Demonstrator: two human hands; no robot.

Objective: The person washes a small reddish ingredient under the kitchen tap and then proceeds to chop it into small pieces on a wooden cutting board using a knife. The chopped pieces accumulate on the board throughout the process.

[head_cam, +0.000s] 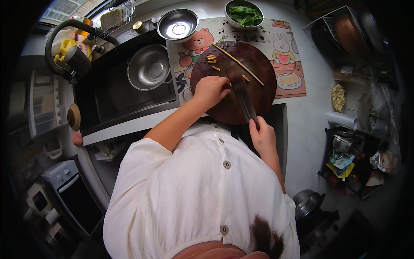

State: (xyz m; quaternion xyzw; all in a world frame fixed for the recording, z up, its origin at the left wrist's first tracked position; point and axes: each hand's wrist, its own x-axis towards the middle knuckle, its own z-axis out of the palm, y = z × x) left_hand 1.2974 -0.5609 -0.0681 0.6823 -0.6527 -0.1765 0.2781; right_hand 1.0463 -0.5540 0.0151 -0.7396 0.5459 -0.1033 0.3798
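Observation:
A round dark wooden cutting board (pixel 220 113) lies before me on a mat with cartoon animals. In my right hand (pixel 263 134) is the handle of a kitchen knife (pixel 242 92), blurred, its blade over the board's middle. My left hand (pixel 212 90) is bent over the board just left of the blade, fingertips together; a small pale bit shows at them, but whether it is gripped I cannot tell. Small orange-brown pieces (pixel 211 58) lie at the upper left of the board, others (pixel 245 78) right of the blade. A thin wooden stick (pixel 239 64) lies slanting across the board.
Behind the board stand an empty metal bowl (pixel 177 25) and a bowl of green leaves (pixel 245 16). At left is a dark sink (pixel 129 110) holding a metal colander or basin (pixel 148 67), with a black faucet (pixel 51 42) beyond. A rack of pans (pixel 349 32) stands far right.

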